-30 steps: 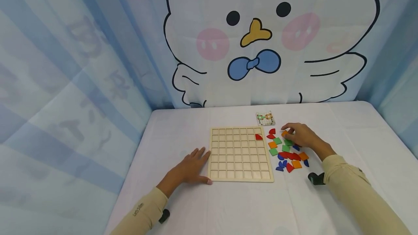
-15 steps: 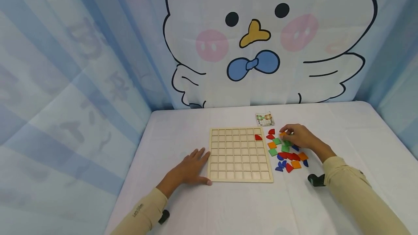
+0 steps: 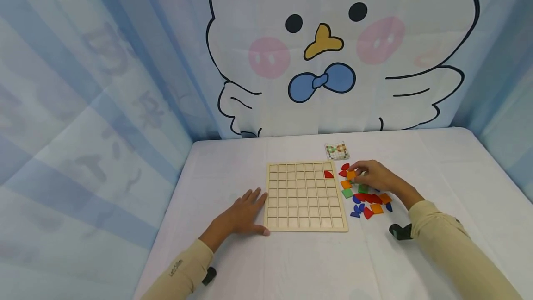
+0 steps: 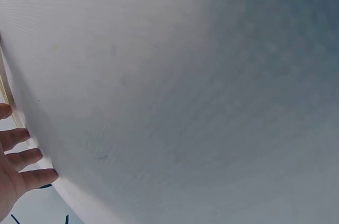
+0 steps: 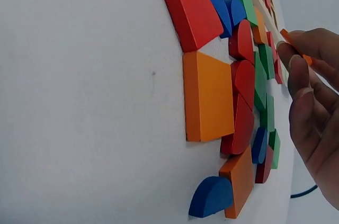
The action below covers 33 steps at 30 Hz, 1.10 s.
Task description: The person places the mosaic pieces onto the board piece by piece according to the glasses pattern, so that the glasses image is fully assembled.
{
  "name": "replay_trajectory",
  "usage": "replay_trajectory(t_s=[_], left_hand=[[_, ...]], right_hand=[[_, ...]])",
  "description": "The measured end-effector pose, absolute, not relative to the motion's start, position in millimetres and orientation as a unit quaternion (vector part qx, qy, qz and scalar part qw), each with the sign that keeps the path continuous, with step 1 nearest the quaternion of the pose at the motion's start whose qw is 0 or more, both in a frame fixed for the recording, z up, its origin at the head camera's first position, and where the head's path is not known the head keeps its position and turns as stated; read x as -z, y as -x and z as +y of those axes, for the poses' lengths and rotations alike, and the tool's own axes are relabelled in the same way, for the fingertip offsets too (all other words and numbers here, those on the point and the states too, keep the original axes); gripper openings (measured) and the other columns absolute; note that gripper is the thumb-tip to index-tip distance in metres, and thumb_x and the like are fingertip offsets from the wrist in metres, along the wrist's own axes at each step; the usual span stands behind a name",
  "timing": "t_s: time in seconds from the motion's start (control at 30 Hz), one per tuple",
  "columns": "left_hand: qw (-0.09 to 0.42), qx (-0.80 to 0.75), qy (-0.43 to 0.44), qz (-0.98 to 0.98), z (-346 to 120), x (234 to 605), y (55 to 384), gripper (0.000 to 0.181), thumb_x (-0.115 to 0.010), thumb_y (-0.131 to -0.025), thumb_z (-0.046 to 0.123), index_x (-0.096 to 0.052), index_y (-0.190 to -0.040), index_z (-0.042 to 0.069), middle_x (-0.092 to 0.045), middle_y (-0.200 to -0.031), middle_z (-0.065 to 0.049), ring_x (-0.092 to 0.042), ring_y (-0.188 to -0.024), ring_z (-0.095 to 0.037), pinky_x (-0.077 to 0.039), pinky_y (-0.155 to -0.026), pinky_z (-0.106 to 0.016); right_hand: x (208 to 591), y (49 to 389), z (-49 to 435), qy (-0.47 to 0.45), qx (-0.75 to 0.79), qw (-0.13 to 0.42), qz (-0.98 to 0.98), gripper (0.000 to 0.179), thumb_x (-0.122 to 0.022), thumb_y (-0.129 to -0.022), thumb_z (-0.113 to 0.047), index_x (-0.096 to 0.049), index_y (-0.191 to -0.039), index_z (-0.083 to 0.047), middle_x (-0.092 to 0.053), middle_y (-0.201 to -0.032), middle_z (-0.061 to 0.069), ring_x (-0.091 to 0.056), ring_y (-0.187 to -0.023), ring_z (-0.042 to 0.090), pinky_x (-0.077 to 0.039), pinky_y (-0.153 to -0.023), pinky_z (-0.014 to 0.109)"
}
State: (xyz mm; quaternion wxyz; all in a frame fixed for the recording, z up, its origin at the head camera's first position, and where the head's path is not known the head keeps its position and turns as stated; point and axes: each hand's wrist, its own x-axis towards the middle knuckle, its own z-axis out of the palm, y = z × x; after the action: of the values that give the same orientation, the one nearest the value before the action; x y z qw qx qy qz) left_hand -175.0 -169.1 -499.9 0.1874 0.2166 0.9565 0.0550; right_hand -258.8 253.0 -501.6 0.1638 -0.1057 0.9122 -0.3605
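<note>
The right hand (image 3: 372,175) holds an orange square piece (image 3: 351,175) at the very ends of its fingers (image 5: 318,44). The fingertips are pinching it, and in the right wrist view only a narrow, tilted part of this piece is visible between them. There it appears raised above the table (image 3: 308,267), apart from the pieces which are lying on it.

In the head view, the orange square piece is at that side of the hand which faces the wooden board (image 3: 308,192), just outside the right edge of the board. Near to it are two red pieces (image 3: 345,166), and a second orange piece (image 3: 346,184) lies just on the near side of it. One green piece (image 3: 347,193) lies close to the board, and some blue pieces (image 3: 355,214) lie nearer to the person.

The left hand (image 3: 243,214) is at the left edge of the board, with its fingers straight and spread apart; its thumb is by the near left corner. In the rightmost column of the board, second row from the far edge, sits a red quarter piece (image 3: 328,174).
</note>
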Motion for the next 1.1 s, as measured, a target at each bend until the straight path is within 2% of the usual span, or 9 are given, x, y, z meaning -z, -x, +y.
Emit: replay_trajectory(t_s=[0.23,0.4,0.6,0.83,1.1], left_hand=[[0.196,-0.064,-0.21,0.956,-169.1,502.9,176.4,0.112,-0.074,-0.077,0.068,-0.023,-0.161,0.014,-0.016,-0.168,-0.014,-0.017,-0.154,-0.039,-0.027,-0.119,-0.059],[0.195,-0.073,-0.207,0.956,-168.3,501.3,174.9,0.111,-0.076,-0.076,0.065,-0.025,-0.161,0.014,-0.018,-0.168,-0.015,-0.017,-0.154,-0.04,-0.029,-0.116,-0.063],[0.194,-0.077,-0.2,0.957,-167.0,499.4,174.5,0.112,-0.077,-0.075,0.066,-0.026,-0.16,0.014,-0.018,-0.168,-0.016,-0.017,-0.154,-0.042,-0.029,-0.115,-0.065],[0.198,-0.085,-0.188,0.958,-166.2,498.7,173.8,0.111,-0.077,-0.075,0.066,-0.026,-0.16,0.017,-0.016,-0.168,-0.018,-0.015,-0.153,-0.045,-0.028,-0.115,-0.065],[0.206,-0.084,-0.181,0.958,-165.5,494.2,172.4,0.11,-0.078,-0.076,0.063,-0.026,-0.161,0.017,-0.016,-0.168,-0.018,-0.015,-0.153,-0.045,-0.027,-0.113,-0.07]], right_hand=[[500.6,256.1,240.7,0.107,0.378,0.168,0.904,0.036,-0.072,-0.091,-0.018,-0.064,-0.123,-0.004,-0.065,-0.097,0.009,-0.057,-0.082,0.021,-0.054,-0.072,0.029],[502.2,255.8,234.4,0.109,0.395,0.168,0.897,0.034,-0.073,-0.091,-0.016,-0.063,-0.121,-0.003,-0.061,-0.093,0.009,-0.058,-0.075,0.02,-0.054,-0.066,0.028],[501.9,253.7,226.7,0.114,0.418,0.172,0.885,0.033,-0.073,-0.092,-0.014,-0.062,-0.121,-0.003,-0.057,-0.092,0.01,-0.058,-0.071,0.02,-0.054,-0.061,0.027],[499.2,251.7,216.0,0.114,0.4,0.171,0.893,0.037,-0.071,-0.092,-0.015,-0.063,-0.126,-0.004,-0.06,-0.097,0.009,-0.06,-0.078,0.019,-0.054,-0.067,0.026],[498.7,250.9,209.1,0.123,0.397,0.172,0.893,0.038,-0.071,-0.093,-0.012,-0.062,-0.128,-0.001,-0.06,-0.092,0.008,-0.057,-0.068,0.017,-0.053,-0.063,0.024]])
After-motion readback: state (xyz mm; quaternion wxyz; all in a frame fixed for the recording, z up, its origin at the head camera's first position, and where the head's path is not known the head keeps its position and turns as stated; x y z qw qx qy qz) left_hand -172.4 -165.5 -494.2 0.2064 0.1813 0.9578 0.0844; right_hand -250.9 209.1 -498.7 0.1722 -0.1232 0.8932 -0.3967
